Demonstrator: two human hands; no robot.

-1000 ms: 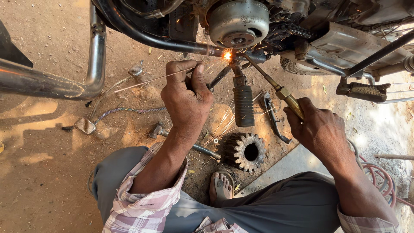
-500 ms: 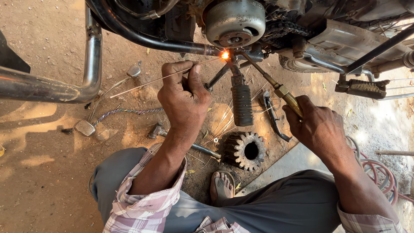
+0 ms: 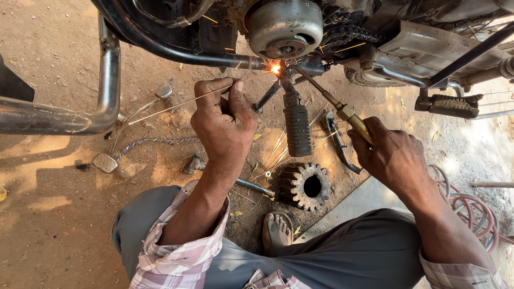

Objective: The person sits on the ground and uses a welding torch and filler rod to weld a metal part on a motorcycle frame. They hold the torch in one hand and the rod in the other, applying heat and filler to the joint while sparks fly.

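Filler rod (image 3: 176, 103) pinched in left hand (image 3: 225, 123), right hand (image 3: 393, 155) fisted around torch (image 3: 342, 112), tip lost in glare

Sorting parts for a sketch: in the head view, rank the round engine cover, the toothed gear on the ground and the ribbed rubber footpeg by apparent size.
1. round engine cover
2. toothed gear
3. ribbed rubber footpeg, though it looks close to the gear.
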